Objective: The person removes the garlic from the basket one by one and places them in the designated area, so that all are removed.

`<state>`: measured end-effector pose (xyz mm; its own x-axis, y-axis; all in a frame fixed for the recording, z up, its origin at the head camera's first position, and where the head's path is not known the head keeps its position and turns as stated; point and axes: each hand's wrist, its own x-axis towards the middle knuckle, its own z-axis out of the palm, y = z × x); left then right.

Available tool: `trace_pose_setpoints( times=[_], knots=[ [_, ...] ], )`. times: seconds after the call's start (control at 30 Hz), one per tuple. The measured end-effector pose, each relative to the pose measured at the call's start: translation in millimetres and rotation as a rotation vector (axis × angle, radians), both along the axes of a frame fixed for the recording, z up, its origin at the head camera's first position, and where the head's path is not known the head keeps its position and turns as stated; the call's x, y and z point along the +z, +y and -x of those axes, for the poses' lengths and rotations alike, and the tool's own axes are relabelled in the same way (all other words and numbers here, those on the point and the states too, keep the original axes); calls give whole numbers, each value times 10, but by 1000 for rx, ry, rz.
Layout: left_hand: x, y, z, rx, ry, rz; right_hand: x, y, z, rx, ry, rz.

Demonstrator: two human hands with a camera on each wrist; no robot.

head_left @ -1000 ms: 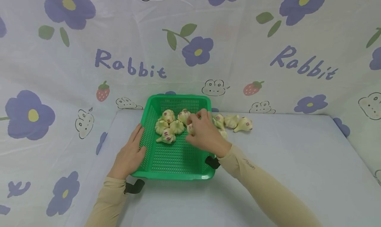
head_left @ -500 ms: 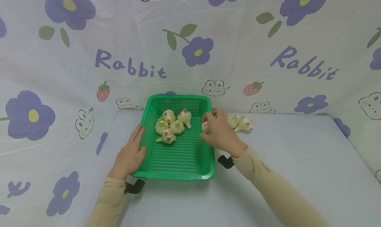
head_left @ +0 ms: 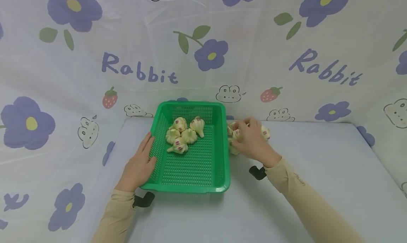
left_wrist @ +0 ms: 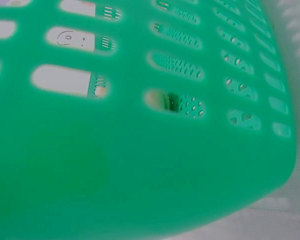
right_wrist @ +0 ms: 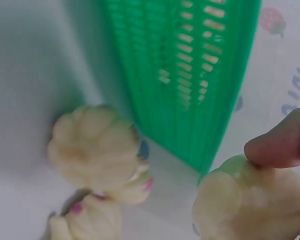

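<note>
Inside the basket [head_left: 186, 189]: five garlic bulbs [head_left: 178, 146], grouped toward its far left, several with purple-red marks.
Right of the basket: a held bulb [head_left: 236, 134] just beyond its right wall, and outer bulbs [head_left: 265, 132] near it on the table [head_left: 324, 172].
Right hand [head_left: 254, 140]: just right of the basket, thumb and fingers pinching the held bulb; I cannot tell whether that bulb touches the table.
Left hand [head_left: 136, 168]: at the basket's left wall, fingers straight and resting along the rim; how firmly they press I cannot tell.
Writing on the cloth [head_left: 251, 55]: "Rabbit" in purple, behind the basket and to its left; "Rabbit" once more, slanting, behind and well to its right.
Sleeve print: small dark lettering [head_left: 300, 179] on the right sleeve [head_left: 306, 202], right of the basket, too small to read.
Letters in the right wrist view: part of a purple word beyond the basket, turned sideways, cut off at the edge.
Hidden bulbs: the right hand covers part of the outer bulbs, so their number cannot be told; in the right wrist view the held bulb and another beside the basket are cut off.
Slots in the left wrist view: the basket's wall fills most of it; through the slots show a line-drawn face [left_wrist: 72, 38] on the cloth and a blurred pale patch.
</note>
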<state>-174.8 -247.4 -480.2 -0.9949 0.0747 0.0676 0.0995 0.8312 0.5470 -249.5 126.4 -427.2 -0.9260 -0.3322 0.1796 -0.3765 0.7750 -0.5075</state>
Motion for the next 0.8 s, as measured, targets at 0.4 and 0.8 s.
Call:
trace_pose_setpoints(
  times=[0.4,0.8],
  knots=[
    [-6,-3,3,-3,-1,-3,-207,301,85,-11,2,-3],
    [-18,-14,2,-7,1,-2,-485,404,221,-34,-29,-22]
  ],
)
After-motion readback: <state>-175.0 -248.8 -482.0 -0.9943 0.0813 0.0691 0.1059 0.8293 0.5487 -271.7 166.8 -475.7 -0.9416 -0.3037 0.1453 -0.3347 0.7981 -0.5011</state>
